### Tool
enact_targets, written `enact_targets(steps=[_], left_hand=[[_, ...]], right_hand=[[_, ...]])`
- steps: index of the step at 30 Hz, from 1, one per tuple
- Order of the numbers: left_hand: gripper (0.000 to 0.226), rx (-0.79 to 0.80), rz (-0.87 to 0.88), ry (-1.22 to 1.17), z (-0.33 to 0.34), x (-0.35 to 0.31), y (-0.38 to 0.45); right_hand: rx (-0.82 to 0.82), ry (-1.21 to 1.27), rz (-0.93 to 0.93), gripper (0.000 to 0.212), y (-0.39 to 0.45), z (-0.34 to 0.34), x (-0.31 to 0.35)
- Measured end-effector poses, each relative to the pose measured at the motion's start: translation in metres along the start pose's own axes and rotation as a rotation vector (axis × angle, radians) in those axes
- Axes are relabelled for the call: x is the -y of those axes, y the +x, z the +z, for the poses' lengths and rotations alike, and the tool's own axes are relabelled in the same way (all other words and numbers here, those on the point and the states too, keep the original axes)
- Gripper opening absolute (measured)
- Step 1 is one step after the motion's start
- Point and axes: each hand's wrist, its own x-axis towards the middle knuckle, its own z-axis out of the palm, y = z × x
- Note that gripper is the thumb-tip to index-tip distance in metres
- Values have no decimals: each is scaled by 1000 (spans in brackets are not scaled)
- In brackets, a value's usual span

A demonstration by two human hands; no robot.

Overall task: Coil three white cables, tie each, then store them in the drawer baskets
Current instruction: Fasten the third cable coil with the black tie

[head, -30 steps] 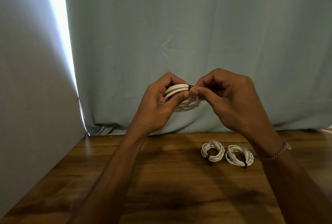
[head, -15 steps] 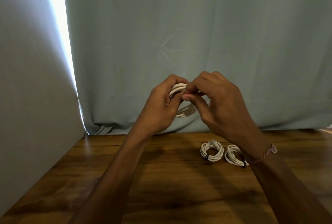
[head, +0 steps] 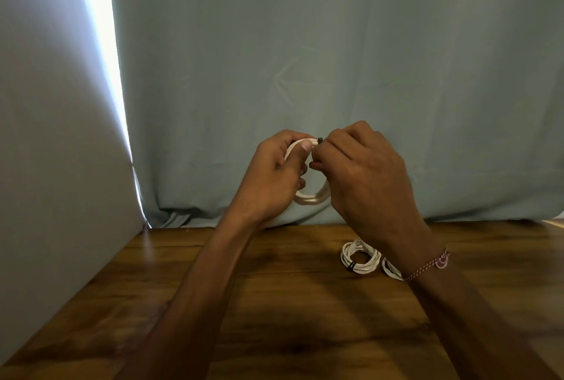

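Both hands are raised above the desk, close together in front of the curtain. The left hand (head: 274,175) grips a coiled white cable (head: 311,196), thumb pressed over the top of the loops and fingers curled through and behind them, so the coil stands roughly upright with its lower arc showing between the 2 hands. The right hand (head: 363,172) has its fingertips pinched together at the top of the coil, right against the left thumb, on a small dark tie (head: 320,140) that sits on the strands there; how far the tie goes round the bundle cannot be told. A pink-and-white braided bracelet (head: 433,263) circles the right wrist. Below, on the wooden desk (head: 244,303), lie 2 more coils: 1 tied coil (head: 361,257) with a black band across its lower left strands, fully visible, and just beside it to the right a second coil (head: 391,271), mostly hidden behind the right forearm. A pale blue curtain (head: 335,59) hangs behind the desk, with a bright strip of daylight (head: 103,44) at its left edge beside a grey wall (head: 45,135).
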Motion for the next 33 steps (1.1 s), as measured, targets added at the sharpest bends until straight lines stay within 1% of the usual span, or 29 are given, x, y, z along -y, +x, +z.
enact_targets(steps=[2, 9, 14, 20, 25, 30, 33], left_hand=[[25, -31, -4, 16, 5, -1, -1], [24, -87, -25, 32, 12, -4, -4], [24, -103, -38, 1, 16, -3, -4], [24, -103, -46, -6, 19, -3, -5], [25, -114, -45, -6, 21, -3, -5], [24, -119, -51, -50, 20, -7, -6], [23, -111, -40, -72, 17, -12, -7]], right_hand=[[-14, 21, 10, 23, -1, 3, 1], [-23, 71, 32, 24, -1, 3, -1], [-13, 131, 45, 16, 0, -2, -2], [30, 108, 60, 17, 0, -2, -4], [23, 100, 66, 17, 0, -2, -4], [-9, 40, 52, 9, 2, -6, -8], [-20, 93, 106, 22, 2, -10, -11]])
